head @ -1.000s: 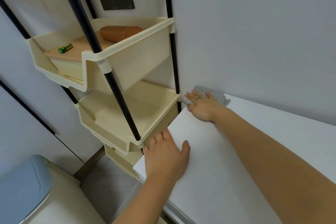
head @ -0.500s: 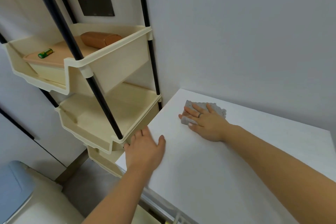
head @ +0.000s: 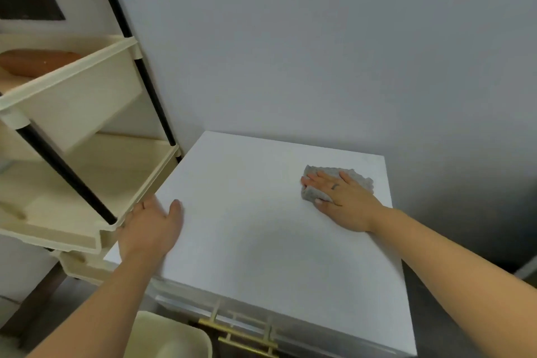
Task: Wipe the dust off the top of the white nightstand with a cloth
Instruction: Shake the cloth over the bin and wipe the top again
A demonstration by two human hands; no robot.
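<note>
Right now the grey cloth lies flat on the white nightstand top, towards its far right corner, near the back edge and the right edge. Its long side runs roughly left to right, along the back wall. My right hand is spread on it, palm down, with straight fingers pressing rather than gripping. Cloth shows past the fingertips and at the thumb side.

From there, nearly all the bare top lies to the left and towards me, so I judge the next stroke has to pull leftward or back along the near side. The right hand is clearly the one to do it.

My left hand rests well apart at the left edge, holding nothing. Its thumb is on the top and its fingers are relaxed, reaching towards the cream shelf rack just beside the nightstand.
</note>
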